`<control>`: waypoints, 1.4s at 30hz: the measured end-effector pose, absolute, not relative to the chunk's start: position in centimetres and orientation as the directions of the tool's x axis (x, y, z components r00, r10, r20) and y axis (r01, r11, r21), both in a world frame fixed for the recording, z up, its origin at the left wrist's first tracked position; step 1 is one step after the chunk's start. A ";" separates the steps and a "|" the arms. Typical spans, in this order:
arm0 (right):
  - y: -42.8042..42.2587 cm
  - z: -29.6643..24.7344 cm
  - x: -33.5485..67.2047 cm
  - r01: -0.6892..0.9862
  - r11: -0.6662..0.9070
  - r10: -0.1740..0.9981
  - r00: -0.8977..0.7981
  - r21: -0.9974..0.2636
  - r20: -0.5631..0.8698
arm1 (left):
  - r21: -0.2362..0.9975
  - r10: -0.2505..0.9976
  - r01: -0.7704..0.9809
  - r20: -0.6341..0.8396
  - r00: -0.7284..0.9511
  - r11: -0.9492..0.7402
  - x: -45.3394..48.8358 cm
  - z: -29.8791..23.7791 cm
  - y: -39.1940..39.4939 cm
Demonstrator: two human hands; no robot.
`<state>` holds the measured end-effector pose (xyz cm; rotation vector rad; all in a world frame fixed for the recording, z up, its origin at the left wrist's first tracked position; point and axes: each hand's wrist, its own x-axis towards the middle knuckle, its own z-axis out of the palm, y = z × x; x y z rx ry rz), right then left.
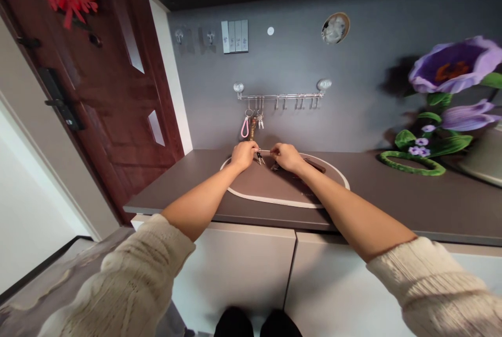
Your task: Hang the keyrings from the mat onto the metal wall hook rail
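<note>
Two bare hands in play, and you've got them near the rear edge of the dark grey-brown counter, side by side but apart. Your left hand has its fingertips pinched on one small bunch of silver-and-black keys, at least two slim metal shafts pointing down over the mat. Your right hand has its fingers curled close above a small dark metal piece; you're partly covering it, so I cannot tell whether they grip it.

Beneath both, one brown half-oval mat with a white rim, its curved side bowing toward the counter's front edge. On the mat, just right of your right hand, one long dark brown bar-shaped object.

Up on the wall behind the rear edge, one clear plastic rail on two round suction mounts. Toward its left end hang one pink loop keychain, one brown strap with yellow lettering and some silver keys; several hooks on its right half are bare.

Containers: one round tan-rimmed opening, with crumpled whitish plastic inside. By the rear edge, further right, two big purple fabric flowers.
</note>
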<state>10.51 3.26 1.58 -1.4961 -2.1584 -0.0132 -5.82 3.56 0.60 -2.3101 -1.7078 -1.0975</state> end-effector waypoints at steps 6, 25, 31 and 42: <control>3.2 1.4 10.4 0.742 0.462 0.856 -0.230 -0.486 0.462 | 0.455 0.755 0.708 0.633 0.169 -0.540 -5.3 0.6 3.3; 3.5 1.3 10.1 0.350 0.512 0.859 -0.195 -0.785 0.473 | 0.549 0.692 0.518 0.711 0.123 -0.656 -4.6 0.7 2.9; 4.3 0.9 10.5 0.349 0.556 0.830 -0.188 -0.754 0.525 | 0.484 0.648 0.552 0.749 0.140 -0.679 -4.4 0.4 3.1; 4.1 2.4 10.4 0.383 0.612 0.776 -0.122 -0.692 0.618 | 0.478 0.664 0.670 0.747 0.030 -0.568 -4.7 0.5 2.8</control>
